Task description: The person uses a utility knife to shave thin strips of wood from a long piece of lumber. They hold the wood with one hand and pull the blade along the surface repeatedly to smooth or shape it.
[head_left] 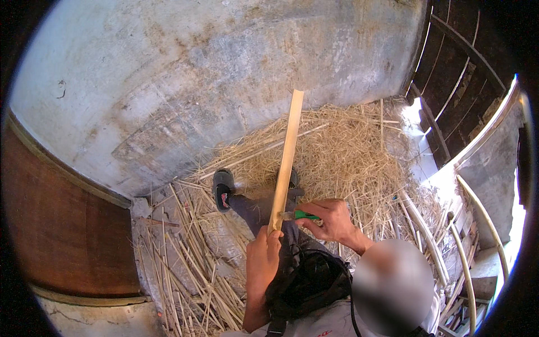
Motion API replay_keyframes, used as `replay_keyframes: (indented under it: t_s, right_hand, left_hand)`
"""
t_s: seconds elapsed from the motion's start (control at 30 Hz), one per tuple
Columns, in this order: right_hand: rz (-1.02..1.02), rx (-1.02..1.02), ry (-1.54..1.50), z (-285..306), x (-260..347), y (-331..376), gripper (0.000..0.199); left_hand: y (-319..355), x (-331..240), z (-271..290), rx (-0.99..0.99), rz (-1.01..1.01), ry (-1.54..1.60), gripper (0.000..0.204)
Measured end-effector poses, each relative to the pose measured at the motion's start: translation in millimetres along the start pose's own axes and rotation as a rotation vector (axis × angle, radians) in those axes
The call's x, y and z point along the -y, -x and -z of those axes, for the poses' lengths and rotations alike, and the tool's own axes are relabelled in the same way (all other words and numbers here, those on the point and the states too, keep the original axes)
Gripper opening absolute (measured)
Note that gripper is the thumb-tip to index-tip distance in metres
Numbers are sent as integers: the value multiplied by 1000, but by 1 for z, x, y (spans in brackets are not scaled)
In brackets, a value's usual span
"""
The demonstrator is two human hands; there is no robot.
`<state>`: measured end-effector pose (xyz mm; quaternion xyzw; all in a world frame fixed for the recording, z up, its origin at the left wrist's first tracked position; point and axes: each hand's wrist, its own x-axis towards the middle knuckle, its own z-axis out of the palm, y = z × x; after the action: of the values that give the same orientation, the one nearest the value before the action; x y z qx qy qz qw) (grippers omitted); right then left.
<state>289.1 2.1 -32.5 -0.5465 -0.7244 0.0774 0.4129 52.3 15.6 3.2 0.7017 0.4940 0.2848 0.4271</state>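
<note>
Head view: the bamboo strip (pixel 288 151) looks long, narrow, golden-yellow.

L hand (pixel 264 254) in curled grip, R hand (pixel 331 219) just to R & higher, w/ pinch grip

A head-worn fisheye looks down on the hands (pixel 332 219) from close above.

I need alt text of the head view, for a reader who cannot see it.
A person's left hand grips the near end of a long yellowish strip; the right hand holds a green-handled tool at its edge. Straw-coloured shavings and thin sticks lie below.
</note>
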Motion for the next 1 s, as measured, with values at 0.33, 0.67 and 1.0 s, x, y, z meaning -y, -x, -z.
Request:
replay_keyframes:
  t_s: [0.33, 0.67, 1.0]
  right_hand:
    - [25, -21, 101, 8, 8, -7, 30]
    - [-318, -331, 239, 25, -68, -35, 32]
    - [-634, -282, -353, 48, -89, -33, 36]
  left_hand:
    - [4, 0, 1, -21, -3, -34, 29]
    - [31, 48, -11, 64, -221, 38, 25]
    - [35, 47, 4, -23, 200, 302, 38]
